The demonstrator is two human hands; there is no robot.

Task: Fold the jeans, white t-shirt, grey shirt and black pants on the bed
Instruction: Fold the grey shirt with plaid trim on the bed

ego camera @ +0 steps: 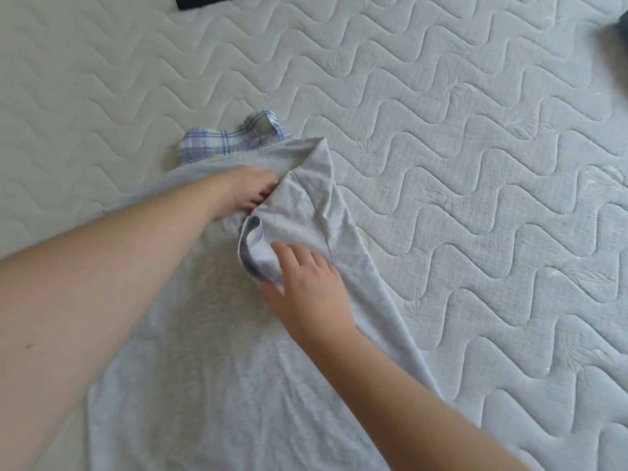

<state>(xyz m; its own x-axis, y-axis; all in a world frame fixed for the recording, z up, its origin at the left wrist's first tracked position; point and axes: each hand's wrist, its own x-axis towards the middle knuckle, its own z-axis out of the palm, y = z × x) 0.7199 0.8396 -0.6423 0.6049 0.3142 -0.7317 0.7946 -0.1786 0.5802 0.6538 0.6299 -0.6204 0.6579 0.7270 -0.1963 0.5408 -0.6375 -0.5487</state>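
Grip: left hand (249,190), fingers curled round the edge of the folded-over flap of the grey shirt (204,351), holding it near the collar end; right hand (306,287), fingers fairly straight and spread, resting flat on the same flap beside the sleeve cuff, thumb just under the cuff edge, nothing clasped. Bed (475,164): bare mattress, pale quilted cover with wavy stitching, carries every item listed. Grey shirt: light grey knit, spread lengthwise in the lower middle of the view, body toward the person, collar end away; its right side turned over onto the body, forming a long diagonal fold that runs from the collar end down to the lower edge of the view. Plaid collar (234,137): blue-and-white check, protrudes from the far end of the shirt, lies on the mattress. Sleeve cuff (253,246): dark blue rim, white and check lining showing, between the two hands. Dark garment (200,0): at the top edge, mostly cut off, kind not discernible; well apart from the shirt.
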